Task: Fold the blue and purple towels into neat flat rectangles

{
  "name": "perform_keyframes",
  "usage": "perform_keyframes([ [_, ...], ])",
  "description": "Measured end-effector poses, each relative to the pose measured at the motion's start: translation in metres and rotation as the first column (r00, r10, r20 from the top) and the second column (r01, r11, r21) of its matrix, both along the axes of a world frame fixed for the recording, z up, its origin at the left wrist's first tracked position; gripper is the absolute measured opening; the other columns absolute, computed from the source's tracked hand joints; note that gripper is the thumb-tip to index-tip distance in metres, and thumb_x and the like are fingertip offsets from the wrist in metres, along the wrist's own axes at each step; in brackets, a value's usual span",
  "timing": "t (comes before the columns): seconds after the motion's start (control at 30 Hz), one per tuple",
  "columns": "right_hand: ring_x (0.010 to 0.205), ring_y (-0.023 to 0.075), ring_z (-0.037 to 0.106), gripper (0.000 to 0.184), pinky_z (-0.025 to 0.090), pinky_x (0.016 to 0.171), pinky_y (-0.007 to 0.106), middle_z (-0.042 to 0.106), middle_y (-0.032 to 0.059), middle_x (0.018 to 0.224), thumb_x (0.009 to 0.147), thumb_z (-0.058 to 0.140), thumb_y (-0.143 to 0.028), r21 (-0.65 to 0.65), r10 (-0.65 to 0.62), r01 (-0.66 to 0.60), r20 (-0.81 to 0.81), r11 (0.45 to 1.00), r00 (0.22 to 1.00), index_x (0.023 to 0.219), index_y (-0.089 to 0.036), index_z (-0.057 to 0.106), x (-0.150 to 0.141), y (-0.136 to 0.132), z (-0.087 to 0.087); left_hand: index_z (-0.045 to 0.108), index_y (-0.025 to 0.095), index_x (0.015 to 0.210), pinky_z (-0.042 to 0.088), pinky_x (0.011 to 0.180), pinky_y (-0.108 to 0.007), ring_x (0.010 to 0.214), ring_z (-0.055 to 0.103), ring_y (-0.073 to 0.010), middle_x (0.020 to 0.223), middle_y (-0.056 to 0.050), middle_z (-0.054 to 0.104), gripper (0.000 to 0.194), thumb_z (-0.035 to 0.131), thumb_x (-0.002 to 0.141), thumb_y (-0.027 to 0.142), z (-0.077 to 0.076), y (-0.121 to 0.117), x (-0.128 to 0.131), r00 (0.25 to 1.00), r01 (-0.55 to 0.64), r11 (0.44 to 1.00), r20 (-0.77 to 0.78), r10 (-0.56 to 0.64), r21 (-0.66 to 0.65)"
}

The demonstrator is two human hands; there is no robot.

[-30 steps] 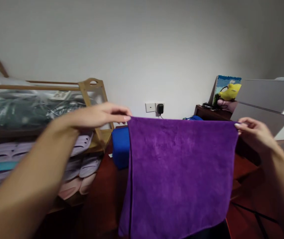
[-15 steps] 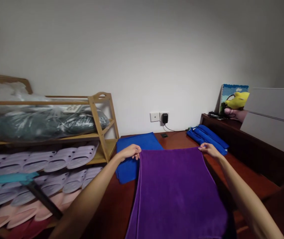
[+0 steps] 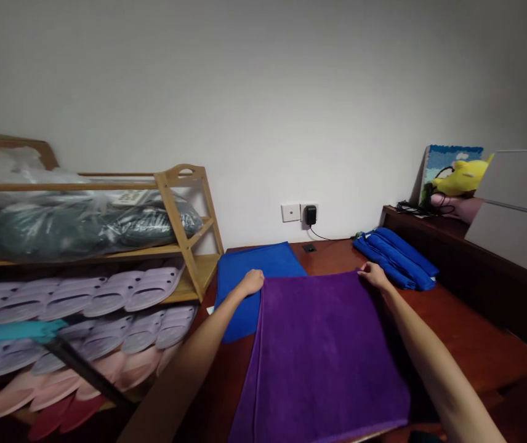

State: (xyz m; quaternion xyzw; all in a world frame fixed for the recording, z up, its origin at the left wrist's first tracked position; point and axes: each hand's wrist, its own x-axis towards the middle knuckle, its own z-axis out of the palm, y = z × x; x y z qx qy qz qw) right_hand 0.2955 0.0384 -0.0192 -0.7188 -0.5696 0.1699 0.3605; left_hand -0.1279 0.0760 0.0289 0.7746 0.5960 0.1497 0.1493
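Observation:
A purple towel [image 3: 323, 351], doubled over with its layers showing along the left side, stretches between my two hands above the reddish-brown table. My left hand [image 3: 252, 282] is closed on its far left corner. At the far right corner, the fingers of my right hand [image 3: 374, 275] pinch the edge. Behind my left hand a folded blue cloth [image 3: 263, 261] lies flat on the table, partly covered by the towel and hand. Beyond my right hand rests a rolled blue bundle of fabric [image 3: 395, 258].
To the left stands a wooden rack [image 3: 173, 203] with bagged items and rows of slippers [image 3: 152, 289]. A black plug [image 3: 310, 215] sits in the wall socket, its cord trailing right. White drawers [image 3: 522, 203] and a yellow plush toy [image 3: 462, 177] are at the right.
Both hands still hold the towel's far corners. My right hand has come slightly inward, and the towel's near edge now shows at the bottom. The view has shifted a little.

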Motion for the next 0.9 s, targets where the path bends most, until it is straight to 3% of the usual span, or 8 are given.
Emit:
perform_keyframes([
  [0.13,0.101,0.0263,0.058,0.032,0.044,0.086,0.036,0.064,0.0131,0.105,0.073,0.066,-0.032,-0.003,-0.014,0.015,0.176,1.000,0.984,0.100,-0.017,0.059,-0.004,-0.019,0.005,0.054,0.014,0.102,0.039,0.085,-0.038,0.104,0.053,-0.0287,0.107,-0.015,0.057,0.021,0.048,0.084,0.021,-0.001,-0.021,0.000,0.994,-0.033,0.991,-0.103,0.046,0.127],
  [0.23,0.121,0.0315,0.046,0.045,0.035,0.098,0.046,0.053,0.0158,0.129,0.079,0.060,-0.034,-0.003,0.026,-0.026,0.259,1.000,0.966,0.120,-0.018,0.053,-0.003,-0.055,0.014,0.052,0.014,0.109,0.037,0.092,-0.038,0.107,0.050,-0.0269,0.112,-0.015,0.054,0.023,0.044,0.088,0.022,0.006,-0.044,-0.008,0.988,0.024,0.982,-0.152,0.005,0.189],
  [0.4,0.133,0.0247,0.036,0.052,0.028,0.107,0.046,0.040,0.0069,0.144,0.090,0.041,-0.047,0.006,0.274,-0.302,0.401,0.953,0.874,0.139,-0.029,0.035,-0.001,-0.162,0.022,0.059,0.018,0.101,0.041,0.093,-0.038,0.101,0.055,-0.0233,0.104,-0.009,0.061,0.029,0.035,0.095,0.034,0.015,-0.123,-0.024,0.902,0.418,0.884,-0.212,-0.376,0.208],
  [0.47,0.134,0.0235,0.034,0.051,0.030,0.107,0.046,0.036,0.0031,0.147,0.092,0.039,-0.046,-0.025,0.322,-0.348,0.448,0.937,0.834,0.141,-0.035,0.033,-0.005,-0.210,0.020,0.053,0.023,0.121,0.037,0.101,-0.042,0.116,0.050,-0.0248,0.124,-0.009,0.057,0.034,0.037,0.095,0.038,0.015,-0.165,-0.028,0.831,0.550,0.824,-0.182,-0.525,0.134],
  [0.53,0.134,0.0236,0.034,0.049,0.031,0.106,0.047,0.033,0.0011,0.148,0.093,0.037,-0.043,-0.045,0.327,-0.353,0.499,0.935,0.802,0.141,-0.039,0.031,-0.011,-0.253,0.013,0.033,0.029,0.141,0.030,0.109,-0.043,0.133,0.036,-0.0252,0.146,-0.006,0.039,0.051,0.042,0.093,0.042,0.013,-0.204,-0.031,0.709,0.699,0.714,-0.148,-0.689,0.025],
  [0.63,0.134,0.0255,0.034,0.057,0.034,0.104,0.048,0.030,0.0029,0.149,0.091,0.040,-0.042,-0.040,0.313,-0.357,0.578,0.933,0.753,0.145,-0.038,0.023,-0.021,-0.297,-0.006,0.015,0.034,0.147,0.023,0.113,-0.047,0.139,0.023,-0.0253,0.153,-0.001,0.022,0.066,0.047,0.090,0.045,0.009,-0.241,-0.034,0.599,0.787,0.606,-0.089,-0.796,-0.117],
  [0.77,0.132,0.0270,0.036,0.069,0.037,0.101,0.043,0.032,0.0054,0.148,0.086,0.050,-0.041,0.010,0.283,-0.389,0.671,0.921,0.685,0.147,-0.034,0.020,-0.024,-0.323,-0.035,0.019,0.035,0.146,0.022,0.112,-0.052,0.138,0.023,-0.0274,0.152,-0.001,0.021,0.067,0.052,0.088,0.043,0.002,-0.253,-0.037,0.613,0.778,0.616,-0.067,-0.787,-0.127],
  [0.9,0.129,0.0239,0.042,0.062,0.037,0.098,0.038,0.041,0.0041,0.143,0.088,0.045,-0.028,0.108,0.211,-0.407,0.719,0.907,0.662,0.146,-0.036,0.024,-0.013,-0.329,-0.056,0.035,0.035,0.141,0.028,0.112,-0.047,0.134,0.033,-0.0241,0.146,0.001,0.036,0.051,0.049,0.091,0.035,-0.004,-0.252,-0.040,0.611,0.787,0.616,-0.086,-0.787,-0.037],
])
